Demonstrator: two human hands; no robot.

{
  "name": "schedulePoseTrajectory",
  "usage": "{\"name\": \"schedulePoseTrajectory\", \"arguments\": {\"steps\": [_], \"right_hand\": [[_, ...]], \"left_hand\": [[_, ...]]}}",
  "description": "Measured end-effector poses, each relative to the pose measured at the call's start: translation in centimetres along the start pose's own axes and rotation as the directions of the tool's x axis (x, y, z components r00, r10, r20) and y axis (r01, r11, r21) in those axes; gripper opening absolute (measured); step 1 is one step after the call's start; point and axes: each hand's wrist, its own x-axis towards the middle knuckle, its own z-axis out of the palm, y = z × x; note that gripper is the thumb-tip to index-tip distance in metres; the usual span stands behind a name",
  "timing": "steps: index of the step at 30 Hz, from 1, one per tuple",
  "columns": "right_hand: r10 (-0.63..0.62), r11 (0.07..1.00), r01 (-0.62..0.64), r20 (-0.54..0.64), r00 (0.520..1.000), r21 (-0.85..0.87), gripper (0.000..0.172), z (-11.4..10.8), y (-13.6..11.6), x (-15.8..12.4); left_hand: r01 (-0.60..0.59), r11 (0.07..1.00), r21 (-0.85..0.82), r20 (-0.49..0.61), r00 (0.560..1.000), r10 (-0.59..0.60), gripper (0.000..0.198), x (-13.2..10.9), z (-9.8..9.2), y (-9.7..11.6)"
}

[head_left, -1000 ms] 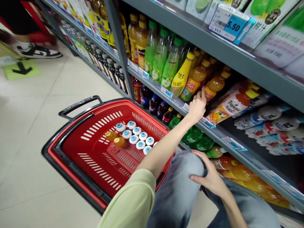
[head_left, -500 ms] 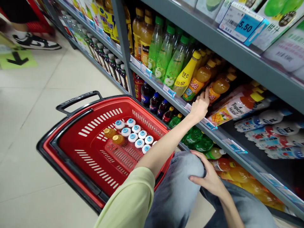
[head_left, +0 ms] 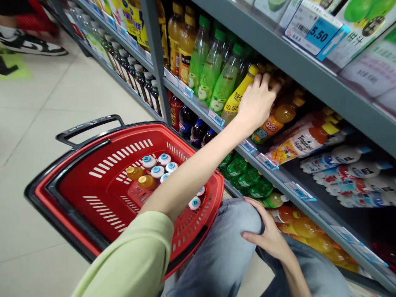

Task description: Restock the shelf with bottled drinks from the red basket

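My left hand [head_left: 260, 99] reaches over the shelf with its fingers curled around the top of an orange juice bottle. That bottle is mostly hidden behind the hand and wrist. Close on its left leans a yellow-labelled drink bottle [head_left: 239, 97], and on its right stands another orange Qoo juice bottle [head_left: 269, 126]. My right hand [head_left: 269, 231] rests on my jeans-clad knee, thumb and fingers apart, holding nothing. Below my left forearm is a red shopping basket [head_left: 74, 185]. Inside stand several white-capped bottles [head_left: 157, 171] and two orange-capped bottles [head_left: 146, 181], partly covered by the arm.
Green apple drink bottles [head_left: 224, 86] and Tropicana bottles [head_left: 301, 142] share the shelf [head_left: 201, 107]. Green bottles [head_left: 244, 173] lie on the level below. An upper shelf edge [head_left: 247, 37] overhangs my hand. A person's shoe [head_left: 34, 44] is at the far left on the tiled floor.
My left hand has moved up and left from between the Qoo bottles to the top of the left one. The view has shifted slightly; my right hand stays on the knee.
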Motion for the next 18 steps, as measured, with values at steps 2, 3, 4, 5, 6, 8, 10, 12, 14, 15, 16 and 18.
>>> {"name": "schedulePoseTrajectory", "arguments": {"steps": [2, 3, 4, 5, 6, 8, 10, 12, 14, 15, 16, 18], "right_hand": [[0.001, 1.000, -0.001, 0.006, 1.000, -0.005, 0.081, 0.0, -0.2, 0.2], [0.000, 1.000, 0.000, 0.009, 1.000, -0.007, 0.081, 0.0, -0.2, 0.3], [-0.002, 1.000, 0.003, 0.010, 1.000, -0.009, 0.081, 0.0, -0.3, 0.4], [-0.005, 1.000, 0.005, 0.010, 1.000, -0.010, 0.081, 0.0, -0.3, 0.5], [-0.008, 1.000, 0.008, 0.010, 1.000, -0.012, 0.080, 0.1, -0.3, 0.5], [-0.010, 1.000, 0.010, 0.011, 1.000, -0.013, 0.080, 0.1, -0.3, 0.6], [-0.008, 1.000, 0.008, 0.011, 1.000, -0.013, 0.081, 0.1, -0.2, 0.6], [-0.002, 1.000, 0.002, 0.016, 1.000, -0.013, 0.080, 0.1, -0.2, 0.5], [0.004, 1.000, -0.004, 0.022, 1.000, -0.008, 0.080, 0.1, -0.3, 0.5], [0.007, 1.000, -0.007, 0.024, 1.000, -0.005, 0.080, 0.1, -0.3, 0.5], [0.011, 1.000, -0.011, 0.027, 1.000, -0.001, 0.080, 0.1, -0.3, 0.5], [0.020, 1.000, -0.020, 0.030, 0.999, 0.003, 0.081, 0.1, -0.3, 0.4]], "left_hand": [[-0.031, 0.998, 0.052, 0.069, 0.997, 0.027, 0.058, 1.5, 0.0, -0.5], [-0.034, 0.998, 0.052, 0.086, 0.996, 0.030, 0.059, 2.0, 0.1, -0.7], [-0.029, 0.999, 0.041, 0.095, 0.995, 0.025, 0.059, 2.3, 0.4, -0.8], [-0.019, 0.999, 0.026, 0.101, 0.995, 0.016, 0.060, 2.4, 0.6, -0.9], [-0.006, 1.000, 0.015, 0.106, 0.994, 0.004, 0.060, 2.5, 0.9, -1.0], [0.015, 1.000, 0.003, 0.105, 0.994, -0.016, 0.060, 2.6, 1.6, -1.0], [0.039, 0.999, -0.032, 0.069, 0.997, -0.037, 0.060, 2.8, 2.5, -0.9], [0.071, 0.992, -0.103, 0.009, 0.997, -0.071, 0.058, 3.0, 3.5, -0.7], [0.093, 0.982, -0.165, -0.035, 0.994, -0.100, 0.056, 3.3, 4.5, -0.7], [0.097, 0.979, -0.181, -0.050, 0.993, -0.107, 0.055, 3.3, 4.8, -0.7], [0.095, 0.978, -0.186, -0.057, 0.993, -0.108, 0.056, 3.4, 5.0, -0.8], [0.095, 0.976, -0.194, -0.066, 0.992, -0.110, 0.060, 3.5, 5.2, -1.0]]}}
